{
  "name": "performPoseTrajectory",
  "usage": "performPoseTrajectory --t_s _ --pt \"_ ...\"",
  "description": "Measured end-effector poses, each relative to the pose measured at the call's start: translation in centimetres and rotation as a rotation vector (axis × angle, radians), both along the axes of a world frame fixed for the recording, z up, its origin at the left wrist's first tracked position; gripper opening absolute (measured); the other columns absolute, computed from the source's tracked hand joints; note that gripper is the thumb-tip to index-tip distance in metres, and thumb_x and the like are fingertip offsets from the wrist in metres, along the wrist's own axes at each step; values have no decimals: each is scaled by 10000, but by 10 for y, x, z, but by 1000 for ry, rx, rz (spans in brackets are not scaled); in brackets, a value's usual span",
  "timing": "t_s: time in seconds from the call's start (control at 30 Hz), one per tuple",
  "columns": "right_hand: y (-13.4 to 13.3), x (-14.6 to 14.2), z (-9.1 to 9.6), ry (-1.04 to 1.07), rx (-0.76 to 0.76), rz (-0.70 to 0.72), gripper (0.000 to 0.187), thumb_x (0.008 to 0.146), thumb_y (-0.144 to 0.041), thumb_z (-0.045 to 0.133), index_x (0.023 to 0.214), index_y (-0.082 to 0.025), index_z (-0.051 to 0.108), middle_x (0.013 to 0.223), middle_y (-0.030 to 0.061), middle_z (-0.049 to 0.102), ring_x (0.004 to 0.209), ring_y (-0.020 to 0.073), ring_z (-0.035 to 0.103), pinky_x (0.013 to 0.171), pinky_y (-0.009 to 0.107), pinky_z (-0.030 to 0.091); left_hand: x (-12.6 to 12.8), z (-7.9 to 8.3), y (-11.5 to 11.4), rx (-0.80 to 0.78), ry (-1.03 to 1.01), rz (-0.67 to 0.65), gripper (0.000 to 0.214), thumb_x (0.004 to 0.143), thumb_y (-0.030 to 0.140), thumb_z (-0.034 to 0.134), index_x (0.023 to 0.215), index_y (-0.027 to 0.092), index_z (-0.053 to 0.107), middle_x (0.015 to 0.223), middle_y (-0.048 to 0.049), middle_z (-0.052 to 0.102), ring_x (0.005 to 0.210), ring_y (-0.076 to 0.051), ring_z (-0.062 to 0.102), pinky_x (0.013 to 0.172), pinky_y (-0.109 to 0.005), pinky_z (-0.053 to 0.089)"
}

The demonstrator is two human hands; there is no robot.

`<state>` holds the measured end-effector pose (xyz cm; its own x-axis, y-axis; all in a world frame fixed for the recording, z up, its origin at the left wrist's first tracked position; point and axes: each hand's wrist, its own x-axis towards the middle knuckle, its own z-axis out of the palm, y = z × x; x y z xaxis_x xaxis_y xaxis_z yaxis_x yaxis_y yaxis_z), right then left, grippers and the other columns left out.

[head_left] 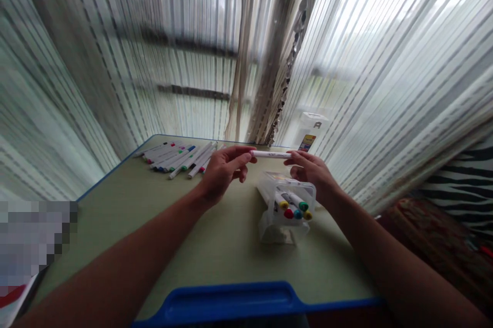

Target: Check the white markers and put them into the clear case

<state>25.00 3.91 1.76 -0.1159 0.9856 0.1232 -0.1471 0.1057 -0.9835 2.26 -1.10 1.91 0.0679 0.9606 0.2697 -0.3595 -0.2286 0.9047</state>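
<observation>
A white marker (pixel 271 154) is held level above the table between my two hands. My left hand (pixel 223 171) pinches its left end, where a bit of pink shows. At the other end, the fingertips of my right hand (pixel 310 166) close on the tip. Just below my right hand lies a clear plastic case (pixel 267 225) with its open end toward me. Several markers (pixel 295 205) rest inside it, with yellow, red, blue and green ends showing. To the left of my left hand, several loose white markers (pixel 181 158) are spread across the table.
The pale green table (pixel 215 251) has a blue rim and a blue tray (pixel 231 300) at its near edge. A clear package (pixel 311 130) stands at the back right. Striped sheer curtains (pixel 185 35) hang behind. Zebra-striped fabric (pixel 458 179) is at the right.
</observation>
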Motion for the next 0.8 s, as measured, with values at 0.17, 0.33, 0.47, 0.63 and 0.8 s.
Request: performPoseTrajectory --t_s 0.17,0.33,0.47,0.63,0.8 --pt "-1 0 2 12 -56 -20 263 693 -369 807 840 -177 703 719 23 686 399 68 493 343 198 376 1 4 -3 -34 -56 -135 299 714 192 741 1011 162 762 907 -83 719 542 -68 526 488 -223 410" --pt "-1 0 3 23 -94 5 257 693 -361 806 849 -182 706 735 26 690 410 69 499 347 195 388 1 7 -6 -67 -81 -176 310 687 177 750 996 158 771 929 -106 731 552 -73 529 505 -230 410" --pt "1 0 1 16 -74 2 282 687 -384 809 856 -185 704 725 23 686 404 70 495 342 198 378 1 7 -6 -71 -75 -169 303 695 207 767 992 151 773 911 -105 725 551 -75 530 512 -237 416" --pt "2 -1 0 38 -56 -8 329 652 -408 836 843 -177 698 712 23 689 393 64 490 346 193 366 -1 3 -3 -68 -68 -124 276 727 253 776 980 144 768 857 -83 706 527 -60 513 501 -224 399" --pt "3 -2 -1 84 -65 -14 355 625 -417 856 821 -168 696 692 30 694 380 67 493 347 197 355 -1 0 -1 -89 -66 -107 291 729 276 776 986 140 762 864 -88 699 527 -65 512 498 -232 402"
